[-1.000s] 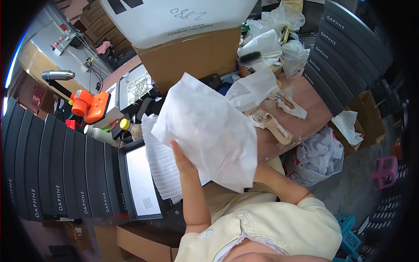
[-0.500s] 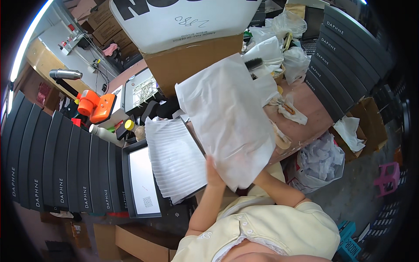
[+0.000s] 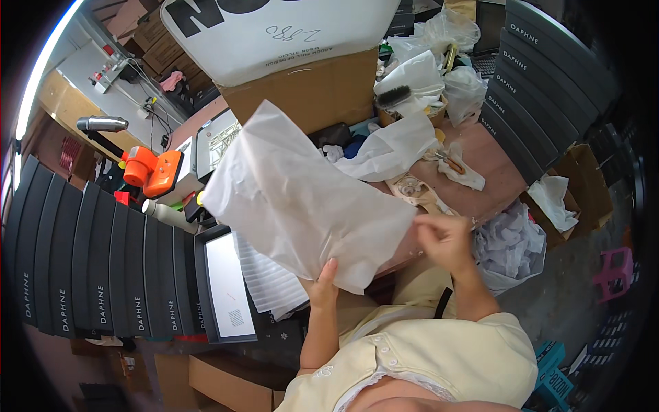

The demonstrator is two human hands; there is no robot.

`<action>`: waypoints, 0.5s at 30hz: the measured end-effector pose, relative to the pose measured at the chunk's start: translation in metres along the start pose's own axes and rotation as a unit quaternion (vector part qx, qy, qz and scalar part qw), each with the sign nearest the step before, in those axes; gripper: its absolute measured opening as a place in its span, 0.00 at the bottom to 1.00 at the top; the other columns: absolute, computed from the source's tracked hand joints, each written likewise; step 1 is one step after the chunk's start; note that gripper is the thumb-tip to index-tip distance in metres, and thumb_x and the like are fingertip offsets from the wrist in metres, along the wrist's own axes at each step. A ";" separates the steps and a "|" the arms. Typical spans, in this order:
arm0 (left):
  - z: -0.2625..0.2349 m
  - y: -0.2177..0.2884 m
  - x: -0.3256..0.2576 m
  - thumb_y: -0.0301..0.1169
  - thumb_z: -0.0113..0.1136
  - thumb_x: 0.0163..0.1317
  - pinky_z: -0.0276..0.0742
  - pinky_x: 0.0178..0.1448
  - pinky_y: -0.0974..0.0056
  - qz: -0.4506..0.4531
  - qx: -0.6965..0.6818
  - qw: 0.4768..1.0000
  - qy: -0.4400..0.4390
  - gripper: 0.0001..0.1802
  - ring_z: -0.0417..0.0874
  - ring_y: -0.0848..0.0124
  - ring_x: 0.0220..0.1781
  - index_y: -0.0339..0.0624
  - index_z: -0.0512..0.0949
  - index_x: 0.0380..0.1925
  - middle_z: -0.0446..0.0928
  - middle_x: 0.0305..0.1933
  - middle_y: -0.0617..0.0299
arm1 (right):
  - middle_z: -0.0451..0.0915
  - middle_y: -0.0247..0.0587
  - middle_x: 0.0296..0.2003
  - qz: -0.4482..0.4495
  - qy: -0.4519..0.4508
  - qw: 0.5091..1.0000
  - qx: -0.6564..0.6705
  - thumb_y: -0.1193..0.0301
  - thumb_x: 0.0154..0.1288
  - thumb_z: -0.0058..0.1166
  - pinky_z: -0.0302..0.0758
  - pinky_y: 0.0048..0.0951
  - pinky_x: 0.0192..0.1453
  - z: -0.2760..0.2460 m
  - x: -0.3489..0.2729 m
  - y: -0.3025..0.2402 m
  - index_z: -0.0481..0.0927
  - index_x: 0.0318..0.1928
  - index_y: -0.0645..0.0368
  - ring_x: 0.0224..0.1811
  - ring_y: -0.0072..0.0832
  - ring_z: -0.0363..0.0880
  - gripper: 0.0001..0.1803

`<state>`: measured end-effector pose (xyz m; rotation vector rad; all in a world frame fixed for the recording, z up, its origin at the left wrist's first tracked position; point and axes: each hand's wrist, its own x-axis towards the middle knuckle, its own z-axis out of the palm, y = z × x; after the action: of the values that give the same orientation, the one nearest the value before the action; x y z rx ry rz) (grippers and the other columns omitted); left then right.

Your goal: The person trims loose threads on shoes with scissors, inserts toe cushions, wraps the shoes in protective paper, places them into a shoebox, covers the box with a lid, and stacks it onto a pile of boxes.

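My left hand (image 3: pixel 321 285) is closed on the lower edge of a large white tissue paper sheet (image 3: pixel 302 199), thumb on top. The sheet slants up and left above the table. My right hand (image 3: pixel 446 242) is at the sheet's right corner, fingers curled; what they pinch, if anything, is unclear. Just beyond it, a pale strappy shoe (image 3: pixel 410 187) lies on the table, partly covered by the sheet. Under the sheet's left side, a ribbed white foam sheet (image 3: pixel 264 275) overlaps a dark open box (image 3: pixel 228 292) with a white inside.
Dark shoeboxes stand in rows at left (image 3: pixel 117 268) and are stacked at right (image 3: pixel 542 89). A big carton (image 3: pixel 302 99) rises at the back beside a black brush (image 3: pixel 393 96) and plastic bags (image 3: pixel 446 34). A bag of crumpled paper (image 3: pixel 511 254) stands at the table's right.
The tissue sheet has swung left and lower, uncovering the brush and the pale shoe. My right hand has come out from behind it to its right side; my left hand has shifted slightly.
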<state>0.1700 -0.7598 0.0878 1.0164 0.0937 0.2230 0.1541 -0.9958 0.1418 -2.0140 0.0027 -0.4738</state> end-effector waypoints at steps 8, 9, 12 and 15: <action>0.049 0.036 0.006 0.23 0.68 0.42 0.76 0.43 0.62 0.224 0.347 0.885 -0.216 0.36 0.81 0.62 0.38 0.39 0.66 0.55 0.77 0.45 0.54 | 0.67 0.47 0.57 -0.213 0.018 0.965 0.149 0.55 0.51 0.62 0.66 0.35 0.61 0.040 0.035 -0.006 0.58 0.63 0.65 0.60 0.36 0.67 0.44; 0.064 0.039 -0.001 0.24 0.69 0.42 0.76 0.44 0.60 0.214 0.336 0.897 -0.193 0.39 0.81 0.59 0.43 0.38 0.64 0.58 0.75 0.48 0.50 | 0.67 0.47 0.57 -0.213 -0.013 0.956 0.200 0.54 0.51 0.62 0.66 0.35 0.61 0.057 0.034 0.002 0.57 0.64 0.64 0.60 0.36 0.67 0.46; 0.053 0.025 0.006 0.29 0.75 0.40 0.72 0.55 0.56 0.345 0.422 0.810 -0.219 0.51 0.73 0.53 0.56 0.35 0.55 0.63 0.69 0.55 0.42 | 0.66 0.46 0.57 0.097 -0.168 0.873 0.447 0.58 0.54 0.60 0.68 0.35 0.60 0.091 0.006 0.024 0.59 0.63 0.65 0.59 0.36 0.68 0.41; 0.025 0.039 -0.019 0.35 0.76 0.40 0.68 0.60 0.53 0.349 0.435 0.777 -0.293 0.54 0.68 0.46 0.61 0.32 0.53 0.64 0.65 0.59 0.38 | 0.72 0.44 0.51 0.232 -0.056 0.774 0.586 0.63 0.62 0.51 0.74 0.36 0.55 0.104 -0.007 0.035 0.63 0.59 0.65 0.52 0.34 0.74 0.29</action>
<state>0.1506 -0.7652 0.1335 1.9911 -0.8497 0.5552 0.1888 -0.9224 0.0675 -0.7347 0.1050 0.0250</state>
